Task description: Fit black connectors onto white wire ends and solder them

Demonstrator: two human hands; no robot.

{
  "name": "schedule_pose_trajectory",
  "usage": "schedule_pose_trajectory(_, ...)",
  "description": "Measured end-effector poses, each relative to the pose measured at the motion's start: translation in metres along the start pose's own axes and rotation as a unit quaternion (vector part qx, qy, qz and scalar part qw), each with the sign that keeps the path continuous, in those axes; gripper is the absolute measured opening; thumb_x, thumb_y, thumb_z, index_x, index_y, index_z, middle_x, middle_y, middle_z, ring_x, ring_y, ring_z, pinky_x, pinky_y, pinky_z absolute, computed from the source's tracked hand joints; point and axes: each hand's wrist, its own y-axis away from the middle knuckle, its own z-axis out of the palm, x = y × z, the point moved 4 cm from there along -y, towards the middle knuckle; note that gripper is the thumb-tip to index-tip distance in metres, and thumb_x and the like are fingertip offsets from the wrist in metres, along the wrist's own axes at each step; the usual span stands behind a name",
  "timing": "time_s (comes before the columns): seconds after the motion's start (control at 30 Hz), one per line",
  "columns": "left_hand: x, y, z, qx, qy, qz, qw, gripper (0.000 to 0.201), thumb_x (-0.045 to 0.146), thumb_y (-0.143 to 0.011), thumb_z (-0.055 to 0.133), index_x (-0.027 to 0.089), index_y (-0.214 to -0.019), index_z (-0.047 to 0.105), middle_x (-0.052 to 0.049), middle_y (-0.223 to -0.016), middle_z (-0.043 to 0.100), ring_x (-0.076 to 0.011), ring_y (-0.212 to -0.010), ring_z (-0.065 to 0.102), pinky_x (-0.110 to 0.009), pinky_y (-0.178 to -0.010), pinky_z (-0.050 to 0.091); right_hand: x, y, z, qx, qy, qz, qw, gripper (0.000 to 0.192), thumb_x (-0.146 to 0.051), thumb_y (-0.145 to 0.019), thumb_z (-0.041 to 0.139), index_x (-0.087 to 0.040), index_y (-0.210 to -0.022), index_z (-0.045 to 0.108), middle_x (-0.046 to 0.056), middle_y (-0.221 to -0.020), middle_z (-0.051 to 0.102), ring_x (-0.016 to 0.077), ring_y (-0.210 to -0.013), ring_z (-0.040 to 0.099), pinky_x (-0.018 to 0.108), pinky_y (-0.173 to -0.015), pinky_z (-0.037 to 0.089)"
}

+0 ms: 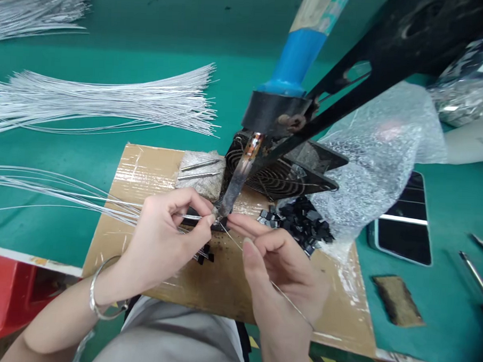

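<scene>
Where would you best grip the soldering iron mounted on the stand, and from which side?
Take the soldering iron by its blue handle, probably from above and behind. The handle slopes up and away from the bare metal tip, which points down beside the left hand and right hand.

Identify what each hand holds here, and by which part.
Left hand pinches white wires near their ends; right hand pinches a thin solder wire near its tip.

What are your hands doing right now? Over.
Left hand pinching white wires at soldering iron tip. Right hand feeding thin solder wire. Black parts close by.
</scene>
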Motion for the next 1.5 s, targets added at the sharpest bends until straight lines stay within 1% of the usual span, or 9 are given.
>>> schedule_pose_trajectory(0.1, 0.0015, 0.0004, -0.0003, 0.002, 0.005, 0.008, 1.0, 0.007, 0.014, -0.079, 0.065, 0.017, -0.074, 0.068, -0.004, -0.082, 0.076, -0.0168, -0.073, 0.069, -0.026, -0.058, 0.045, -0.0006, 0.0004, 0.0001, 0.006, 0.002, 0.001, 1.0, 0.022, -0.015, -0.096, 0.067, -0.022, -0.076, 0.062, 0.006, -0.115, 0.081, 0.0209, -0.104, 0.079, 0.035, -0.098, 0.064)
schedule_pose_trajectory(0.23, 0.0029, 0.0008, -0.0003, 0.005, 0.011, 0.017, 1.0, 0.008, 0.013, -0.08, 0.066, 0.018, -0.073, 0.067, -0.003, -0.081, 0.076, -0.0154, -0.072, 0.068, -0.026, -0.063, 0.049, -0.0008, 0.0011, -0.0004, 0.012, 0.004, 0.003, 1.0, 0.021, -0.016, -0.095, 0.068, -0.022, -0.076, 0.062, 0.006, -0.115, 0.081, 0.0218, -0.103, 0.079, 0.036, -0.097, 0.064)
schedule_pose_trajectory(0.4, 0.0027, 0.0013, -0.0002, 0.01, 0.003, 0.019, 1.0, 0.008, 0.014, -0.08, 0.065, 0.018, -0.073, 0.068, -0.004, -0.081, 0.077, -0.0158, -0.071, 0.069, -0.026, -0.057, 0.045, -0.0009, 0.0014, -0.0009, 0.011, 0.002, -0.002, 1.0, 0.02, -0.016, -0.095, 0.069, -0.023, -0.077, 0.063, 0.006, -0.115, 0.081, 0.0222, -0.104, 0.079, 0.037, -0.097, 0.064)
schedule_pose_trajectory(0.7, 0.0005, -0.0004, 0.0022, 0.008, -0.003, 0.005, 1.0, 0.007, 0.015, -0.078, 0.064, 0.018, -0.073, 0.067, -0.005, -0.083, 0.078, -0.0189, -0.075, 0.072, -0.027, -0.058, 0.047, 0.0009, 0.0015, -0.0009, 0.02, 0.024, -0.005, 1.0, 0.021, -0.017, -0.095, 0.069, -0.022, -0.076, 0.061, 0.006, -0.113, 0.082, 0.0203, -0.103, 0.079, 0.032, -0.095, 0.064)
schedule_pose_trajectory(0.83, 0.0025, 0.0006, 0.002, 0.005, 0.002, 0.012, 1.0, 0.007, 0.015, -0.079, 0.065, 0.018, -0.073, 0.067, -0.005, -0.081, 0.077, -0.018, -0.073, 0.071, -0.027, -0.058, 0.048, 0.0, 0.0012, 0.0001, 0.017, 0.015, -0.007, 1.0, 0.022, -0.017, -0.095, 0.069, -0.023, -0.076, 0.061, 0.006, -0.112, 0.082, 0.019, -0.102, 0.079, 0.03, -0.094, 0.063)
schedule_pose_trajectory(1.03, 0.0029, 0.0022, 0.0014, 0.006, 0.004, 0.013, 1.0, 0.008, 0.015, -0.079, 0.065, 0.018, -0.072, 0.068, -0.005, -0.082, 0.078, -0.0173, -0.072, 0.071, -0.026, -0.059, 0.05, -0.0003, 0.0025, -0.0002, 0.021, 0.015, -0.006, 1.0, 0.021, -0.018, -0.094, 0.071, -0.023, -0.076, 0.062, 0.006, -0.112, 0.082, 0.0197, -0.102, 0.079, 0.03, -0.092, 0.064)
schedule_pose_trajectory(1.23, 0.0023, 0.0015, 0.0005, 0.007, -0.001, 0.021, 1.0, 0.008, 0.015, -0.08, 0.065, 0.018, -0.072, 0.068, -0.005, -0.082, 0.078, -0.0168, -0.071, 0.07, -0.025, -0.057, 0.048, -0.0008, 0.0021, 0.0006, 0.02, 0.015, -0.008, 1.0, 0.02, -0.016, -0.094, 0.07, -0.023, -0.077, 0.062, 0.006, -0.111, 0.082, 0.0206, -0.102, 0.079, 0.031, -0.091, 0.065)
schedule_pose_trajectory(1.4, 0.0034, 0.0024, 0.0004, 0.007, -0.005, 0.025, 1.0, 0.009, 0.014, -0.08, 0.064, 0.018, -0.072, 0.067, -0.005, -0.081, 0.077, -0.0164, -0.07, 0.069, -0.025, -0.056, 0.047, -0.0033, 0.0019, 0.0023, 0.02, 0.017, -0.014, 1.0, 0.021, -0.015, -0.095, 0.068, -0.023, -0.077, 0.062, 0.004, -0.112, 0.082, 0.0167, -0.102, 0.079, 0.026, -0.094, 0.063)
schedule_pose_trajectory(1.5, 0.0037, 0.003, 0.0003, 0.008, -0.013, 0.026, 1.0, 0.009, 0.014, -0.079, 0.064, 0.018, -0.072, 0.067, -0.005, -0.081, 0.077, -0.0167, -0.07, 0.069, -0.025, -0.055, 0.046, -0.0028, 0.0024, 0.003, 0.026, 0.022, -0.015, 0.999, 0.021, -0.016, -0.095, 0.069, -0.023, -0.076, 0.062, 0.004, -0.112, 0.082, 0.0169, -0.102, 0.078, 0.026, -0.094, 0.062)
